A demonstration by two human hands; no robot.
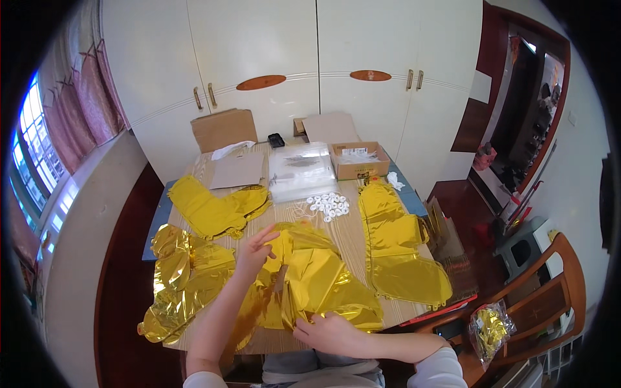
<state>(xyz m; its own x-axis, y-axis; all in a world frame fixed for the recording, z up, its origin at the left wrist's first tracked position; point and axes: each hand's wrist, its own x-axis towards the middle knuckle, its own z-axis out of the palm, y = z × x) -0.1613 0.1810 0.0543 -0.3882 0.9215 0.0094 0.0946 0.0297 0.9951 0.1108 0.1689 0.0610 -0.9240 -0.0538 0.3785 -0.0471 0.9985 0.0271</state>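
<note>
In front of me a flat, uninflated gold foil balloon (317,271) lies creased across the near middle of the table. My left hand (257,251) is raised over its left part, fingers stretched out and apart, holding nothing that I can see. At the balloon's near edge, my right hand (328,331) has its fingers curled in and pinches the foil; the fingertips are partly hidden. More gold foil balloons lie about: one at the far left (210,210), a crinkled shiny one at the near left (187,278), and a smooth stack (394,246) along the right.
White plastic rings (330,205) with string sit mid-table. Behind them are clear plastic bags (301,174), a cardboard sheet (237,171) and an open cardboard box (359,167) of packets. A wooden chair (550,291) at right holds a bagged gold balloon (491,330). White cabinets (362,39) stand behind.
</note>
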